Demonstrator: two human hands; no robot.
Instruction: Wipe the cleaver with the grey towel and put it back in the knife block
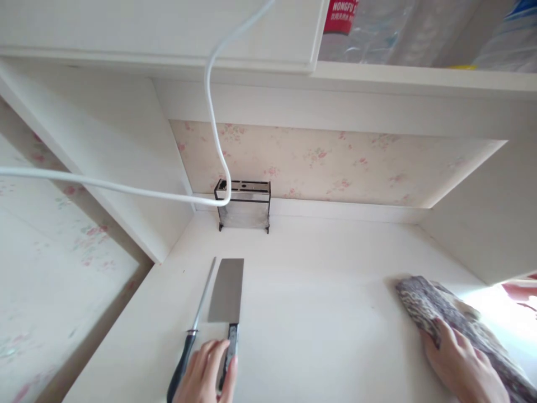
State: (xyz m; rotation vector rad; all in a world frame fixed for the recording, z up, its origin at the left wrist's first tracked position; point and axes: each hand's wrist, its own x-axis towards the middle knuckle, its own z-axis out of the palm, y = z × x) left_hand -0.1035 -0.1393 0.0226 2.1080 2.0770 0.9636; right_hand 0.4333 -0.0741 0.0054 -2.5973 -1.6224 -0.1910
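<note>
A cleaver [227, 290] lies flat on the white counter [319, 313], blade pointing away from me. My left hand [208, 372] rests on its dark handle with fingers curled over it. A honing steel [201, 305] with a black handle lies just left of the cleaver, parallel to it. At the right, my right hand [460, 364] presses flat, fingers spread, on a dark patterned cloth [436, 310] lying on the counter.
A knife block [243, 204] with black frame stands at the back against the floral wall. A white cable [213, 112] hangs in front of it and runs left. Shelf above holds plastic bottles [377, 28]. A cabinet side wall [117, 168] bounds the left.
</note>
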